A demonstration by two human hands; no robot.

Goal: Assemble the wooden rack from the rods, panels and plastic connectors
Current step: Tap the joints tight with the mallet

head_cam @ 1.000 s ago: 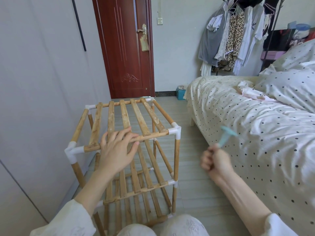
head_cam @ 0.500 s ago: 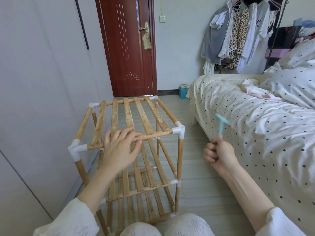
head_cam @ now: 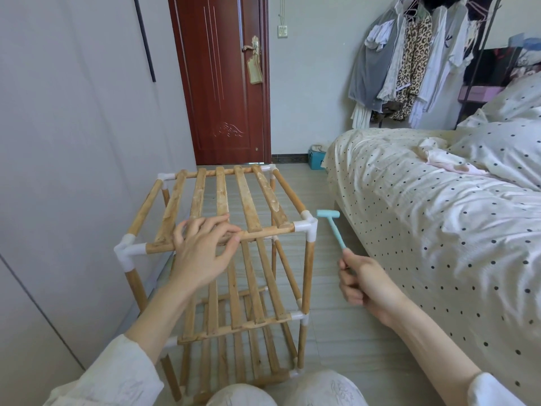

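The wooden rack (head_cam: 243, 197) stands on the floor in front of me, with three slatted shelves joined by white plastic connectors. My left hand (head_cam: 202, 250) rests flat on the top shelf's front rod, fingers spread over the slats. My right hand (head_cam: 366, 285) grips the handle of a small light-blue plastic hammer (head_cam: 332, 225). The hammer's head hangs just right of the top front-right connector (head_cam: 306, 227), a small gap apart from it.
A grey wardrobe wall (head_cam: 73, 142) runs close along the rack's left side. A bed with dotted bedding (head_cam: 439, 215) fills the right. A red door (head_cam: 225, 83) and a clothes rail (head_cam: 409, 63) stand at the back. My knees (head_cam: 292, 391) show at the bottom edge.
My right hand has swung the blue hammer from over the bed leftward and down toward the rack's top front-right connector. My left hand stays on the top shelf.
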